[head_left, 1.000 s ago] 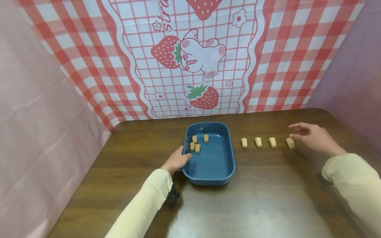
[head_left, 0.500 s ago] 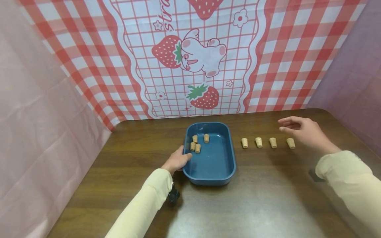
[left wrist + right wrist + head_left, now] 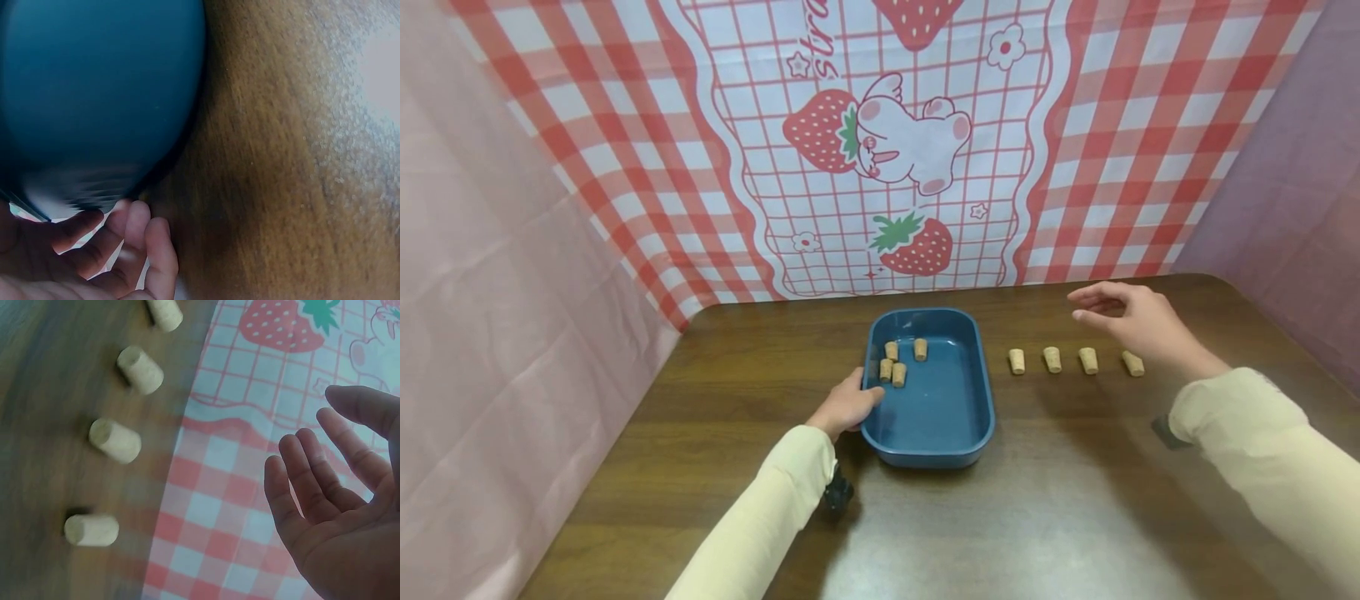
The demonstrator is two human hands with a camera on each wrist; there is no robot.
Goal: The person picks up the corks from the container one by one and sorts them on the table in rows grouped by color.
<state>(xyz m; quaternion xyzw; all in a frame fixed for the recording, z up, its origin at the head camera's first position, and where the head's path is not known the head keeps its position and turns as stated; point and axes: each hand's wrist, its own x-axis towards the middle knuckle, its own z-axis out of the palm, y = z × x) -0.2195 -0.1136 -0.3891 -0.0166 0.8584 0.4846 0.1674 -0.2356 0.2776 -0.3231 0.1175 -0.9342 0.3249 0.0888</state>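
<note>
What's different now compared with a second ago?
In the head view, the right hand has moved left and slightly up, its fingertips leaving the rightmost cork; it holds nothing. Unchanged: that cork and the other three corks in its row, the four corks in the tray, and the left hand gripping the blue tray.

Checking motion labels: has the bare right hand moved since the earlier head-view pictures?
Yes, the right hand shifted left relative to the rightmost tan tapered cork, nearer the blue rectangular tray.

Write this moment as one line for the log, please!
left hand: grips blue tray | right hand: raised, holds nothing | tray corks: four | table corks: four, in a row right of tray
</note>
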